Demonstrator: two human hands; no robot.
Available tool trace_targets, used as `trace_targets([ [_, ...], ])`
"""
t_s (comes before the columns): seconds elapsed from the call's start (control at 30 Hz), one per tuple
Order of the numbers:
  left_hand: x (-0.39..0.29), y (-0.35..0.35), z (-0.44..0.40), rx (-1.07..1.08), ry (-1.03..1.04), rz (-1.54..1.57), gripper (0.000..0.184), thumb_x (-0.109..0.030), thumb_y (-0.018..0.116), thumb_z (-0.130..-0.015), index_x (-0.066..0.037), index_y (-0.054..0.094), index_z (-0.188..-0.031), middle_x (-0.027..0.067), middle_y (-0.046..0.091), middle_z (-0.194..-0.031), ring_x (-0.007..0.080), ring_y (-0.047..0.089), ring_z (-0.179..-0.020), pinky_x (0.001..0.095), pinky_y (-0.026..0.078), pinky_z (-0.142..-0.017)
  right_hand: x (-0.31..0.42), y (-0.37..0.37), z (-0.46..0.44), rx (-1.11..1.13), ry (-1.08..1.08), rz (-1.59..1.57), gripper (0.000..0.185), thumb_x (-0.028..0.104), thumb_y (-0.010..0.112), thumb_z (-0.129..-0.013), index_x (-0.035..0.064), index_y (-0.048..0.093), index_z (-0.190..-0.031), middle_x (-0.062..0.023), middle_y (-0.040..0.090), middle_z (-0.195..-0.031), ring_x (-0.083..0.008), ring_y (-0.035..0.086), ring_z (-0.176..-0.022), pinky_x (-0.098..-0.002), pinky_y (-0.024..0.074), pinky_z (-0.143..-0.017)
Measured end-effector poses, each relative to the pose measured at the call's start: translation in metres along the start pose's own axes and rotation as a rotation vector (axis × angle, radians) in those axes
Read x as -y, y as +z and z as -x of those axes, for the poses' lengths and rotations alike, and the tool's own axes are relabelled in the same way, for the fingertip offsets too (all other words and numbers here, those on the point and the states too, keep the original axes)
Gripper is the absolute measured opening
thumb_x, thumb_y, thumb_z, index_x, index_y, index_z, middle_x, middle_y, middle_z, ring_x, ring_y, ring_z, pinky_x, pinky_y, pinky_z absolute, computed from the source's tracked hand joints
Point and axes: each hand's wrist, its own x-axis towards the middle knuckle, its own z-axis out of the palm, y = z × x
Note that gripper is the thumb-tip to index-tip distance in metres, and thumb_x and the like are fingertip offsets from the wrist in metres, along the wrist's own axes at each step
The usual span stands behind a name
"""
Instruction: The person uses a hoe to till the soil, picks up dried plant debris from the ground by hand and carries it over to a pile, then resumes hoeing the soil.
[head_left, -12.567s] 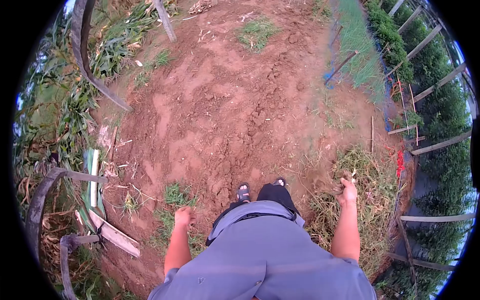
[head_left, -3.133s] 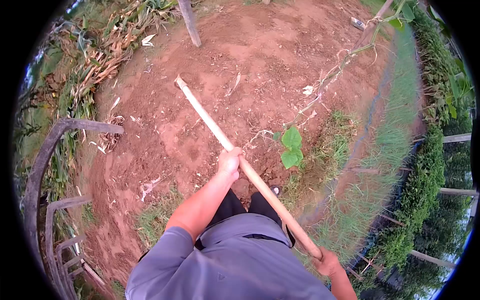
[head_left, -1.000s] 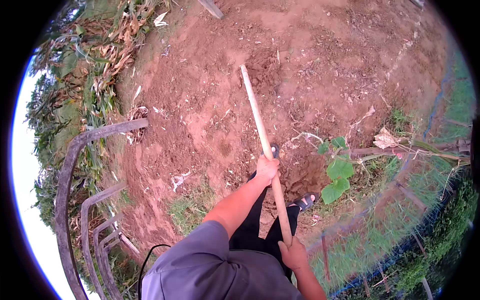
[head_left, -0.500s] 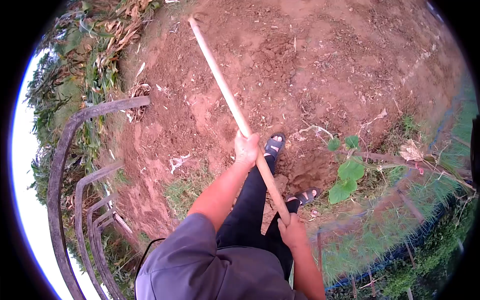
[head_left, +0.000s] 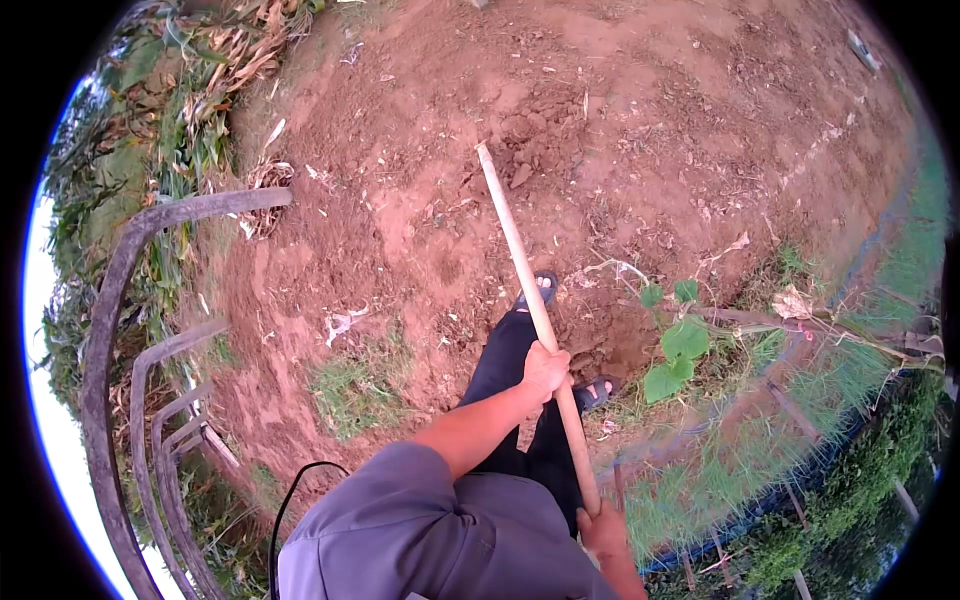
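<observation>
A long pale wooden handle (head_left: 512, 240) slants from my body up to the loosened soil ahead. My left hand (head_left: 546, 371) is wrapped round its middle, in front of my legs. Lower down, my right hand (head_left: 604, 532) grips the handle close to its near end. The far tip of the handle meets the ground beside a heap of broken red clods (head_left: 530, 150); any tool head there cannot be made out. Both sandalled feet stand on the soil near the handle.
A vine with green leaves (head_left: 685, 340) lies right of my feet. Curved grey posts (head_left: 105, 330) and dry corn stalks line the left. Green grassy plants (head_left: 720, 480) and blue netting run along the lower right. A grass tuft (head_left: 355, 390) grows left of my legs.
Since half a second ago, the handle's far tip has come down and right, nearer to me. Both hands have moved lower, still holding it. Earlier, my hands were apart beside a heap of pulled weeds.
</observation>
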Motion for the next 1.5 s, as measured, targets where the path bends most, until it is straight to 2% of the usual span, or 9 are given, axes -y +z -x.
trace_targets([
  [0.17,-0.054,-0.044,-0.042,-0.088,0.105,0.212,0.017,-0.002,0.061,-0.086,-0.002,0.049,-0.099,0.0075,0.055,-0.068,0.0202,0.056,-0.048,0.036,0.049,-0.039,0.055,-0.003,-0.054,-0.063,-0.249,0.002,0.042,0.04,0.07,-0.089,0.0002,0.06,-0.1,-0.0287,0.068,-0.091,-0.0479,0.067,-0.09,-0.0555,0.0528,-0.081],
  [0.37,-0.104,-0.111,0.074,-0.166,0.644,0.376,0.034,-0.003,0.065,-0.091,-0.003,0.042,-0.115,0.0093,0.057,-0.079,0.02,0.061,-0.057,0.0347,0.053,-0.047,0.061,0.018,-0.093,-0.206,-0.722,-0.122,0.037,0.034,0.069,-0.09,0.0041,0.055,-0.107,-0.0275,0.068,-0.087,-0.049,0.067,-0.086,-0.0561,0.0536,-0.076],
  [0.57,-0.07,-0.161,0.109,-0.502,0.8,0.023,0.041,-0.01,0.068,-0.087,0.0,0.044,-0.119,0.0116,0.061,-0.085,0.0194,0.065,-0.071,0.0356,0.055,-0.06,0.122,0.047,-0.081,-0.157,-0.892,-0.116,0.04,0.035,0.068,-0.093,0.0028,0.053,-0.112,-0.029,0.068,-0.091,-0.0487,0.067,-0.089,-0.0553,0.0529,-0.08],
  [0.7,-0.023,-0.147,0.076,-0.433,0.646,0.089,0.035,-0.01,0.065,-0.087,0.001,0.046,-0.114,0.013,0.061,-0.083,0.026,0.067,-0.061,0.0395,0.057,-0.053,0.105,0.094,-0.116,-0.113,-0.701,-0.038,0.041,0.037,0.065,-0.094,0.0037,0.054,-0.115,-0.029,0.07,-0.095,-0.0467,0.069,-0.092,-0.055,0.0535,-0.082],
  [0.87,0.177,-0.086,0.029,-0.145,-0.016,0.019,0.033,-0.012,0.063,-0.086,0.006,0.051,-0.112,0.0131,0.06,-0.07,0.0266,0.064,-0.05,0.0405,0.053,-0.042,-0.018,0.159,-0.101,0.06,-0.284,0.126,0.049,0.04,0.067,-0.091,-0.004,0.056,-0.109,-0.0321,0.068,-0.101,-0.0493,0.066,-0.1,-0.0528,0.0527,-0.088],
  [1.17,0.139,-0.092,0.117,-0.05,-0.013,0.217,0.023,-0.013,0.065,-0.089,0.001,0.05,-0.1,0.0101,0.058,-0.075,0.0224,0.061,-0.051,0.0401,0.052,-0.041,-0.003,0.114,-0.002,0.072,-0.253,0.213,0.046,0.037,0.067,-0.091,-0.0047,0.058,-0.109,-0.0309,0.068,-0.101,-0.0496,0.066,-0.098,-0.0537,0.0526,-0.088],
  [1.23,0.186,-0.064,0.099,-0.12,0.035,0.096,0.024,-0.012,0.065,-0.088,0.002,0.049,-0.101,0.0136,0.06,-0.075,0.0238,0.061,-0.05,0.0419,0.051,-0.041,-0.03,0.106,0.0,0.008,-0.178,0.259,0.046,0.036,0.067,-0.09,-0.0041,0.058,-0.11,-0.0316,0.068,-0.102,-0.0503,0.066,-0.098,-0.0542,0.0524,-0.088],
  [1.3,0.145,-0.071,0.08,-0.04,-0.036,0.407,0.022,-0.009,0.065,-0.087,0.002,0.051,-0.1,0.0119,0.058,-0.069,0.0244,0.06,-0.048,0.041,0.051,-0.04,0.002,0.099,-0.015,-0.04,-0.231,0.202,0.046,0.035,0.069,-0.089,-0.0042,0.058,-0.11,-0.0324,0.067,-0.101,-0.05,0.066,-0.099,-0.0541,0.0524,-0.088],
  [1.5,0.11,-0.132,0.061,-0.134,0.086,0.326,0.023,-0.005,0.063,-0.086,-0.001,0.046,-0.101,0.008,0.053,-0.072,0.0211,0.055,-0.045,0.0365,0.049,-0.037,0.037,0.125,-0.039,-0.01,-0.417,0.119,0.045,0.035,0.07,-0.089,-0.0034,0.056,-0.109,-0.0309,0.068,-0.096,-0.0498,0.066,-0.095,-0.0553,0.052,-0.085],
])
